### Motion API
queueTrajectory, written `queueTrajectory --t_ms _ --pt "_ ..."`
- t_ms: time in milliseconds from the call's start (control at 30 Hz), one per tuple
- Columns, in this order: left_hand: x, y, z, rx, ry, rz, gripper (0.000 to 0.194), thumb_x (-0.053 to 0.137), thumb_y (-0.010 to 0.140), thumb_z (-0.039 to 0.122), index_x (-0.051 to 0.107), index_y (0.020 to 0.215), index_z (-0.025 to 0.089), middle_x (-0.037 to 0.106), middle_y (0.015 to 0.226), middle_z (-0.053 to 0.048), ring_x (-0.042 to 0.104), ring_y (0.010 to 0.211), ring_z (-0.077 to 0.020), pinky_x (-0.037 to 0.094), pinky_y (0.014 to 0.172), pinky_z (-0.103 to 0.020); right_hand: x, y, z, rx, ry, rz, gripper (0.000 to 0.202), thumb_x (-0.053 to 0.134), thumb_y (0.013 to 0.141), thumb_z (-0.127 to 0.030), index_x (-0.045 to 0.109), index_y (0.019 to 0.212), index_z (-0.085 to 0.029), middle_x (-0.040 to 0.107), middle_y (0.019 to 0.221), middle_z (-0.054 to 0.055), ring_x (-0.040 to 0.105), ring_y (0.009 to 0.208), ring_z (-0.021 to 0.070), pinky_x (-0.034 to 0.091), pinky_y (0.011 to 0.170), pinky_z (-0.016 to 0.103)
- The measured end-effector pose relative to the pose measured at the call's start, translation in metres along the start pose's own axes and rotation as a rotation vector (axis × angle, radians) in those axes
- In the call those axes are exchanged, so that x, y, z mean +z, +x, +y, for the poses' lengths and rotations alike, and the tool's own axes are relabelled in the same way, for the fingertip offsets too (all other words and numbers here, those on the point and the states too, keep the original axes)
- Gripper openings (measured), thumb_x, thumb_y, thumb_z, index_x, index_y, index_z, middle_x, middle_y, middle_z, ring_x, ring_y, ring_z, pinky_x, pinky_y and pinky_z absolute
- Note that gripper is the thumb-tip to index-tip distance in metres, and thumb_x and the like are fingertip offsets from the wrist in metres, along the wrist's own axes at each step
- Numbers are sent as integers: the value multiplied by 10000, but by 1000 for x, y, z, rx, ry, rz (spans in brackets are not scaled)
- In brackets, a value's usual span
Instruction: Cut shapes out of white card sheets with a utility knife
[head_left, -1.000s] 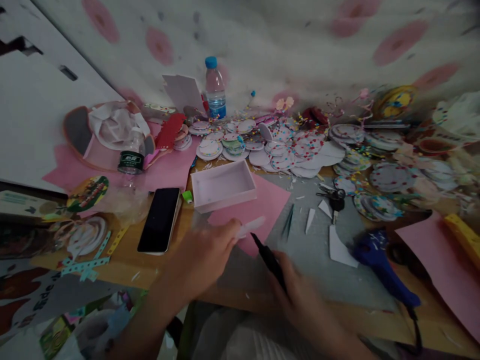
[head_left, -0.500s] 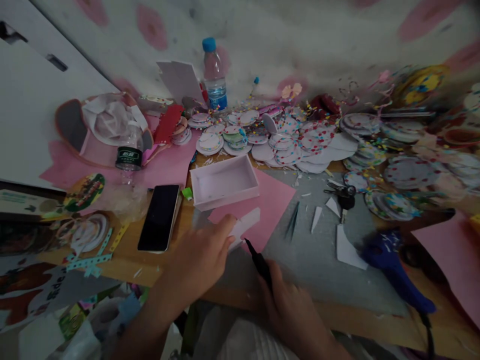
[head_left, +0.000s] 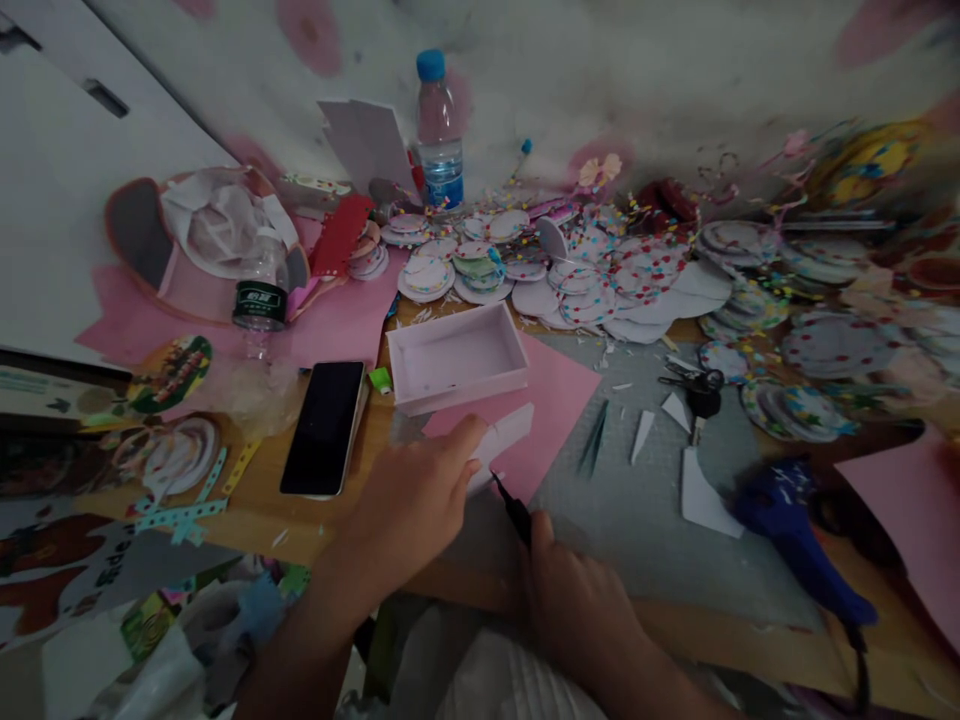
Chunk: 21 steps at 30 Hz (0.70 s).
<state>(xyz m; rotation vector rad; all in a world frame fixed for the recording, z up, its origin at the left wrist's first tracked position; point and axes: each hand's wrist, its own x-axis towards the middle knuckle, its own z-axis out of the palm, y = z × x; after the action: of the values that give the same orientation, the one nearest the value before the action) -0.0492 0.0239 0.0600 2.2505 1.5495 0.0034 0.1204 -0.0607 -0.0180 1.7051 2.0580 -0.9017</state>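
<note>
- Phone (head_left: pixel 324 428): lying screen up on the wooden table (head_left: pixel 300 525), left of the left hand.
- Left hand (head_left: pixel 420 490): thumb and fingers drawn together, gripping the near end of the white piece.
- White box (head_left: pixel 457 375): open at the top, beyond the left hand, partly on the pink sheet (head_left: pixel 562 385).
- White piece (head_left: pixel 511 432): in the left hand, far end over the pink sheet.
- Black tool (head_left: pixel 517 515): slim, tip pointing up and left, near the white piece; contact cannot be determined.
- Right hand (head_left: pixel 574 590): closed, fingers curled around the black tool's handle.
- Tweezers (head_left: pixel 593 442): on the grey mat (head_left: pixel 622 530).
- Keys (head_left: pixel 703 398): near the mat's far edge.
- Blue glue gun (head_left: pixel 806 545): at right.
</note>
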Motion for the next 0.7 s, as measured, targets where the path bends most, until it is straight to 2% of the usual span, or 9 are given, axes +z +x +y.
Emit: queueTrajectory --t_ms 267,500,700 --pt "2 -1 -6 26 9 24 193 469 921 214 520 1104 249 676 760 -4 680 704 -245 250 522 -291 4 3 -3 -8 -74 23 362 349 919 -59 441 1269 -37 722 750 145 735 685 310 564 551 399" --pt "2 -7 5 18 33 -20 228 422 931 189 508 1133 255 692 778 -7 690 719 -241 299 522 -283 2 1 -3 -17 -69 29 467 414 864 -28 415 1331 -28 731 795 149 737 718 304 549 573 363" --pt "3 -12 16 -15 74 -66 271 378 909 114 533 1081 252 699 782 -9 699 729 -249 340 528 -284 -3 1 -6 -6 -34 -20 517 411 829 15 410 1344 -27 734 849 172 735 784 307 536 615 356"
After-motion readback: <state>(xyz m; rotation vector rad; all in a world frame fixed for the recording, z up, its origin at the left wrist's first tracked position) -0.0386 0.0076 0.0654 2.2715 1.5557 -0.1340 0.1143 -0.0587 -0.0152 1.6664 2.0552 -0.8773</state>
